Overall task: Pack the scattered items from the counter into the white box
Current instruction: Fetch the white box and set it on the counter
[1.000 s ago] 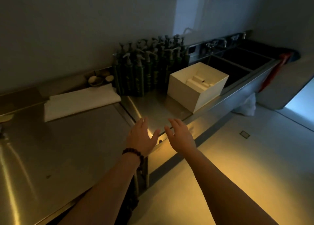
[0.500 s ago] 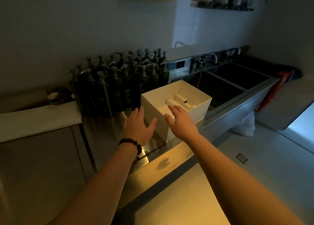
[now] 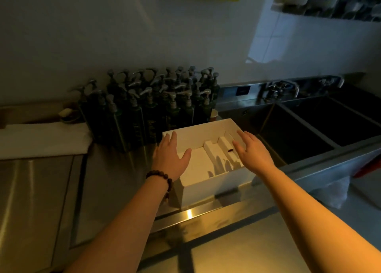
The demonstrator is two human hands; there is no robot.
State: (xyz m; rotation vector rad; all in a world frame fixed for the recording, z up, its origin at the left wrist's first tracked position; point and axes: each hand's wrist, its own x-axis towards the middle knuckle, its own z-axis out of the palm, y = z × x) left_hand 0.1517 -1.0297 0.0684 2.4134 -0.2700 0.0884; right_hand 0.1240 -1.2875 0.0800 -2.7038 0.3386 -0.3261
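Box: the open white cardboard box (image 3: 216, 183) sits at the front edge of the stainless steel counter (image 3: 115, 169), just left of the dark steel sink basin (image 3: 288, 140).
Contents: pale rectangular packets (image 3: 214, 151) already lie inside.
Left hand (image 3: 170, 156): flat, fingers spread, empty, over the box's left wall.
Right hand (image 3: 250, 151): likewise spread and empty, above the right side.
Step, likely: taking hold of the box.
Advice: press both palms on opposite walls, low, evenly; thin card may buckle.
Watch: the dark green pump bottles (image 3: 148, 112) stand just behind.
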